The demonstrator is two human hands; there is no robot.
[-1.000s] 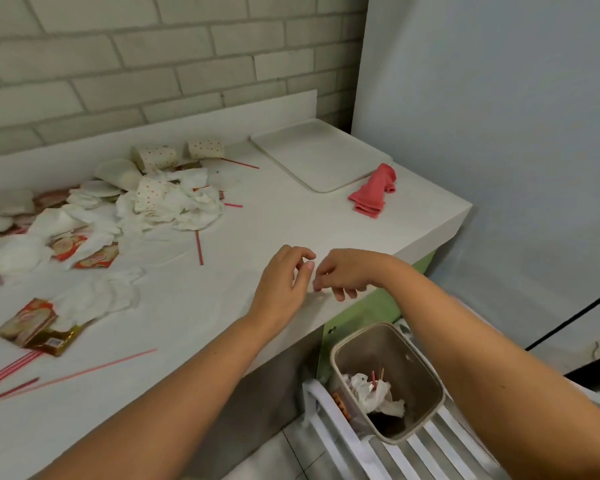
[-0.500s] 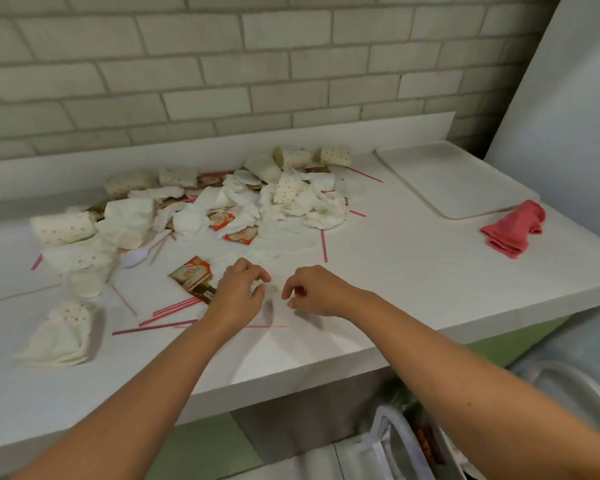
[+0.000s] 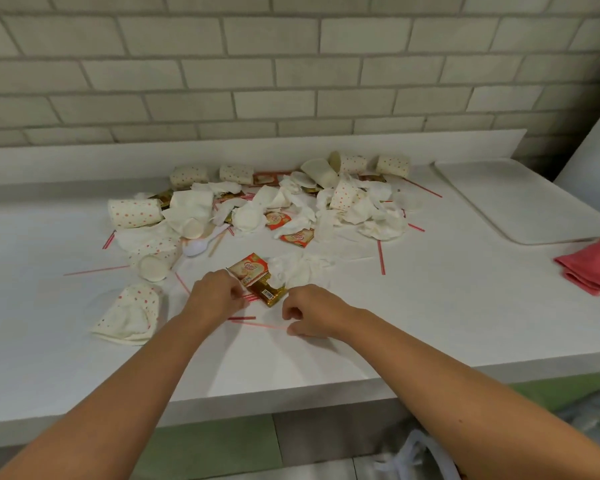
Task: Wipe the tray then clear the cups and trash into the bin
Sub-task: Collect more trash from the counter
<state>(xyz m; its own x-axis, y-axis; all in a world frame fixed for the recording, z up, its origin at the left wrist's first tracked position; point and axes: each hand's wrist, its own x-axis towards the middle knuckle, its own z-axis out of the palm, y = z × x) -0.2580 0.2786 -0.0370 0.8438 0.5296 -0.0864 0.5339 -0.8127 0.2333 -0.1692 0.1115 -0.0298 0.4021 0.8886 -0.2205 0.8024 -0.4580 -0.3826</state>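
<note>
head cam: left hand (image 3: 217, 295) pinching red stir sticks (image 3: 250, 298), right hand (image 3: 312, 315) curled on another; flimsy, slippery, grab mid-length.

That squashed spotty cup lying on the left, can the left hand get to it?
Probably yes. The squashed spotty cup lies alone on the counter, just left of the left hand, with only bare counter between them. The hand seems busy at the red straws first.

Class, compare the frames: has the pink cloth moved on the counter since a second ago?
No. The cloth lies just beside the tray's near corner in every frame; only the camera swung left.
</note>
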